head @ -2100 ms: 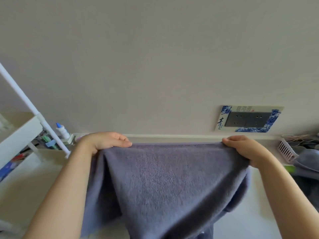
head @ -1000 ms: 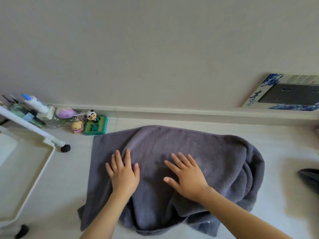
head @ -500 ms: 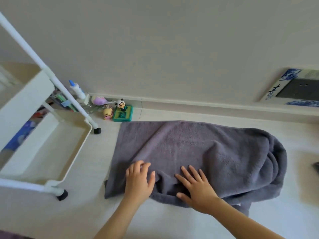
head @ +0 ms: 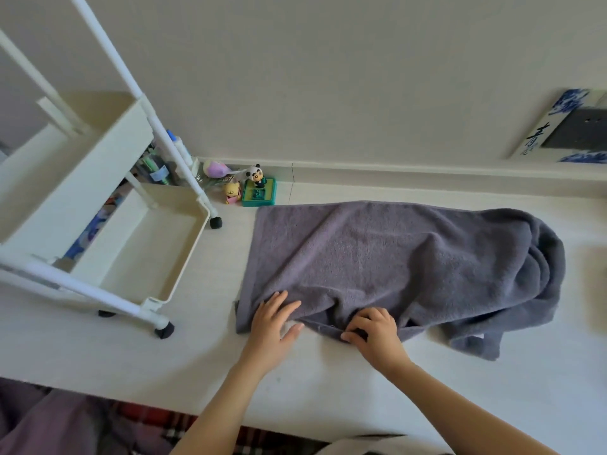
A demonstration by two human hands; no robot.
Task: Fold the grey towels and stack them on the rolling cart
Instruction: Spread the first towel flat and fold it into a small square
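grey towel (head: 394, 257) spread flat, left hand (head: 272, 320) pressing, right hand (head: 374, 330) pinching edge

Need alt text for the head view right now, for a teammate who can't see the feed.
A grey towel lies spread on a pale floor, its right end bunched. The left hand presses flat on its near left corner; the right hand pinches its near edge. A white rolling cart stands to the left, and small toy figures sit by the wall.

Towel (head: 377, 254) lies right of cart (head: 138, 244), figurines (head: 254, 187) behind.
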